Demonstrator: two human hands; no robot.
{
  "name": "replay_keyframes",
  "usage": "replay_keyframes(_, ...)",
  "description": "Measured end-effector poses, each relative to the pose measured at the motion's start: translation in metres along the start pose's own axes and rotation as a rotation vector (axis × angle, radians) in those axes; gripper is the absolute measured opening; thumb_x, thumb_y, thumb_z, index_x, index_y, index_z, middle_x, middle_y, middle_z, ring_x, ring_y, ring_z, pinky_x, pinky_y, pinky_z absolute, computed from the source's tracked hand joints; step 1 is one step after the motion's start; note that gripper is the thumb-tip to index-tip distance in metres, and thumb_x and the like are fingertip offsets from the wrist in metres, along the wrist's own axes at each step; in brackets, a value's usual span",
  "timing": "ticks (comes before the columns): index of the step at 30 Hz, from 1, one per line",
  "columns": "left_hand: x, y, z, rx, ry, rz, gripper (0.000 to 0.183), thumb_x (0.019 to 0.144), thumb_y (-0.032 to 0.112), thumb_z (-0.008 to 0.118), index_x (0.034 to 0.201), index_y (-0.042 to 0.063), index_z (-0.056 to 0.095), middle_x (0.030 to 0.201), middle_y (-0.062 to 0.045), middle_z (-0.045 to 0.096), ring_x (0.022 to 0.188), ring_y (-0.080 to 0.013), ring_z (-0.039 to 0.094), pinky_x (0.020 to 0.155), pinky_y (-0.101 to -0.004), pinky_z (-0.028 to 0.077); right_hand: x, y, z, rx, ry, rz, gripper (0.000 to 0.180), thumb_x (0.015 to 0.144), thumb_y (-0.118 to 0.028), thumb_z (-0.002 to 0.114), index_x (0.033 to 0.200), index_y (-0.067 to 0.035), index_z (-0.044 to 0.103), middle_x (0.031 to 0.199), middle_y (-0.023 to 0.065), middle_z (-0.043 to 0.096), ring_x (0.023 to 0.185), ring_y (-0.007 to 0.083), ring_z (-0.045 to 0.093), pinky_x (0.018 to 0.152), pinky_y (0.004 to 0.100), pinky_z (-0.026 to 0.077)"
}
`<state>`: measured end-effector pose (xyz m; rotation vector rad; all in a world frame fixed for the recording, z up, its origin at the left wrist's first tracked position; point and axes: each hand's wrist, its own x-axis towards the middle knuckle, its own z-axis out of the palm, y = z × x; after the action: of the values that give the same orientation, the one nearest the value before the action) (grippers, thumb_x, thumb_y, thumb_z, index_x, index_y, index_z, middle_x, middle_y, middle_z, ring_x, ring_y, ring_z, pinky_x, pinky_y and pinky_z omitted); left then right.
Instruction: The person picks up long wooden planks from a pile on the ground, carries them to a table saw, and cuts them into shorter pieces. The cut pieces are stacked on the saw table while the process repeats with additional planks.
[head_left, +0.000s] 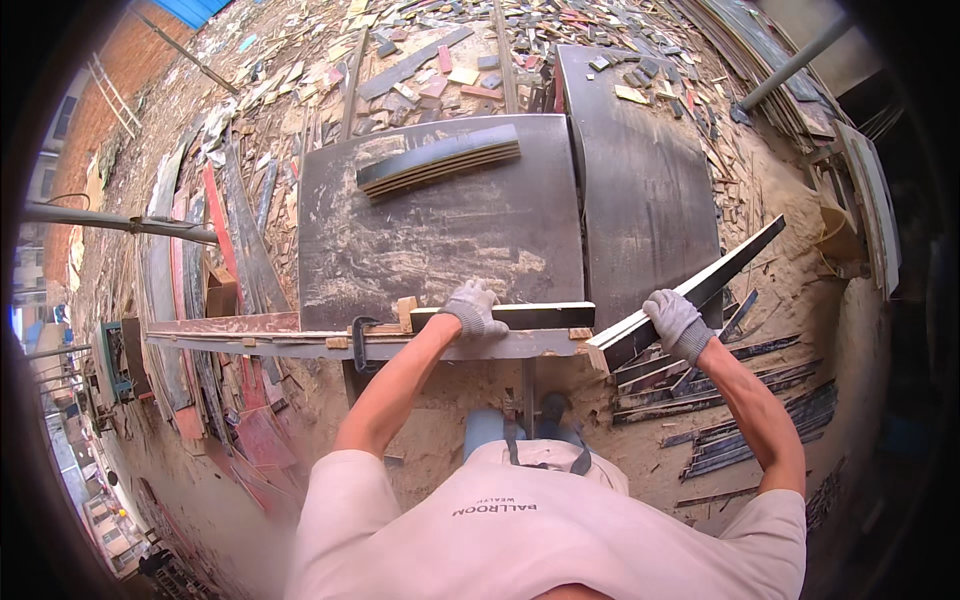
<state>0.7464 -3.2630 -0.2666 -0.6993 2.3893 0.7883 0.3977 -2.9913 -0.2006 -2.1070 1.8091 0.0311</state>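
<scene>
My left hand (474, 308), in a grey knitted glove, rests on a dark-faced wooden strip (547, 316) with a pale top edge. That strip lies along the table's near edge, its left end by a small wood block (406, 313). A black clamp (363, 345) grips the edge boards further left. My right hand (675, 319), gloved too, holds a stack of dark-faced strips (727, 270) slanting up to the right, its lower end by the table's right corner. Another stack of strips (442, 161) lies on the dark panel tabletop (450, 232).
A second dark panel (645, 180) adjoins on the right. Long dark strips (757, 420) lie on the sandy ground at the lower right. Wood offcuts (450, 67) cover the ground beyond, and long boards (172, 285) lie at the left. A metal pole (795, 64) stands at the upper right.
</scene>
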Motion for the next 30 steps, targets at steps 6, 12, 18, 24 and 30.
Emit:
replay_keyframes(6, 0.037, -0.015, -0.053, -0.274, 0.118, -0.114, 0.066, 0.065, 0.041, 0.093, 0.116, 0.004, 0.073, 0.118, -0.020, 0.068, 0.113, -0.0366, 0.065, 0.099, -0.0446, 0.054, 0.108, 0.082, -0.051, -0.059, 0.048, -0.076, 0.032, 0.074, -0.015, 0.071, 0.099, -0.007, 0.055, 0.098, 0.0161, 0.056, 0.097, 0.0362, 0.060, 0.088, 0.0446, 0.051)
replay_keyframes(12, 0.088, -0.067, -0.071, -1.582, 0.894, -0.305, 0.042, 0.093, 0.028, 0.083, 0.121, 0.001, 0.067, 0.106, -0.005, 0.074, 0.089, -0.0154, 0.067, 0.081, -0.0319, 0.055, 0.204, 0.158, -0.070, -0.090, 0.049, -0.096, 0.040, 0.068, -0.003, 0.069, 0.106, -0.005, 0.056, 0.102, 0.0159, 0.056, 0.100, 0.0365, 0.059, 0.088, 0.0432, 0.050)
replay_keyframes(18, 0.143, -0.069, -0.069, -2.322, 1.121, -0.934, 0.051, 0.087, 0.027, 0.088, 0.121, -0.003, 0.067, 0.116, -0.012, 0.069, 0.096, -0.0247, 0.067, 0.082, -0.0436, 0.063, 0.237, 0.169, -0.074, -0.130, -0.033, -0.109, 0.036, 0.070, -0.002, 0.067, 0.105, -0.004, 0.057, 0.102, 0.0168, 0.056, 0.102, 0.0370, 0.059, 0.091, 0.0429, 0.051)
replay_keyframes(24, 0.176, -0.090, -0.111, -2.166, 1.125, -1.000, 0.059, 0.092, 0.026, 0.083, 0.131, -0.010, 0.056, 0.129, -0.023, 0.060, 0.104, -0.0333, 0.067, 0.076, -0.0431, 0.072, 0.229, 0.149, -0.078, -0.158, -0.024, -0.128, 0.071, 0.045, -0.012, 0.090, 0.107, -0.005, 0.056, 0.106, 0.0147, 0.058, 0.105, 0.0345, 0.060, 0.094, 0.0412, 0.051)
replay_keyframes(30, 0.154, -0.113, -0.111, -2.062, 0.889, -0.932, 0.078, 0.095, 0.043, 0.077, 0.140, -0.012, 0.047, 0.130, -0.028, 0.063, 0.097, -0.0418, 0.073, 0.069, -0.0419, 0.070, 0.253, 0.117, -0.084, -0.218, -0.149, -0.061, 0.034, 0.076, -0.009, 0.073, 0.107, -0.005, 0.062, 0.107, 0.0152, 0.060, 0.105, 0.0318, 0.062, 0.091, 0.0394, 0.053)
